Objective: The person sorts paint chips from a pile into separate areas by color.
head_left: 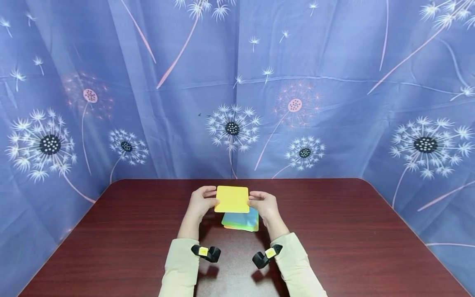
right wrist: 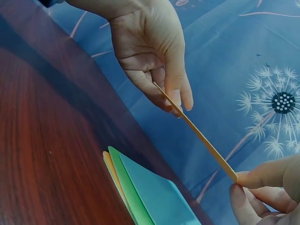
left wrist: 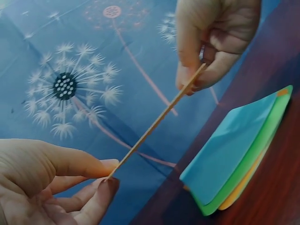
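Note:
A thin yellow card (head_left: 232,199) with rounded corners is held up between both hands, above the table. My left hand (head_left: 201,201) pinches its left edge between thumb and fingers; my right hand (head_left: 265,204) pinches the right edge the same way. Both wrist views show the card edge-on, as a narrow strip. Below it lies a small loose stack of cards: a blue card (left wrist: 229,145) on top, a green card (left wrist: 276,115) under that, and an orange card (left wrist: 241,187) lower down. In the head view the yellow card hides part of this stack.
The dark red wooden table (head_left: 130,239) stretches around the hands. Behind it hangs a blue curtain (head_left: 178,136) printed with dandelions. Each sleeved forearm bears a black wrist camera, the left wrist camera (head_left: 212,254) and the right wrist camera (head_left: 260,260).

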The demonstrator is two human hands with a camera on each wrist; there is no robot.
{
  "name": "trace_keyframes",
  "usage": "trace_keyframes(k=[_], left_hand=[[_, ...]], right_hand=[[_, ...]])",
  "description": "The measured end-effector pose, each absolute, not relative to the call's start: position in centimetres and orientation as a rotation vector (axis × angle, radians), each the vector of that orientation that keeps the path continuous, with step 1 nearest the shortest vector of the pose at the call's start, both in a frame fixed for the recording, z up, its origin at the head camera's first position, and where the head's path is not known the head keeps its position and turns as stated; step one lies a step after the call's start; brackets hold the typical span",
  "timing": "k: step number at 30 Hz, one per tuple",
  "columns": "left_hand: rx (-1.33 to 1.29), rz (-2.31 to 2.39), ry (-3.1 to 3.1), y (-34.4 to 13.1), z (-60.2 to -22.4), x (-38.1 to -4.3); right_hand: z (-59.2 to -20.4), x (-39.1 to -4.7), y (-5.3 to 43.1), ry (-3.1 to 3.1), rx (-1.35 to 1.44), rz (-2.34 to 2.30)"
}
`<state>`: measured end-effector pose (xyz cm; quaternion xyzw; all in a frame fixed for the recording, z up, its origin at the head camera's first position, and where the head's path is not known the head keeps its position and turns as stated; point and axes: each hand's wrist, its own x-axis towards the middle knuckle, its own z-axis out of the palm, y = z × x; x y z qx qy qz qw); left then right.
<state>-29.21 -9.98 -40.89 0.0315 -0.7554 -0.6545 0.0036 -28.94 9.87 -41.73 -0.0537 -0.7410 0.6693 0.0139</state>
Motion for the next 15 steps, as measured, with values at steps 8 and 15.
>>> trace_keyframes(k=[8,15], left_hand=[[0.143,-2.037,-2.441,-11.6,-40.4,-28.9],[0.137,-1.999,-2.500,-12.5,-40.0,-28.6]], right_hand=[[-41.9,-28.8,8.7,-2.330,-0.171,2.107],[-42.1,-28.5,7.7,-2.313,-0.148,2.116]])
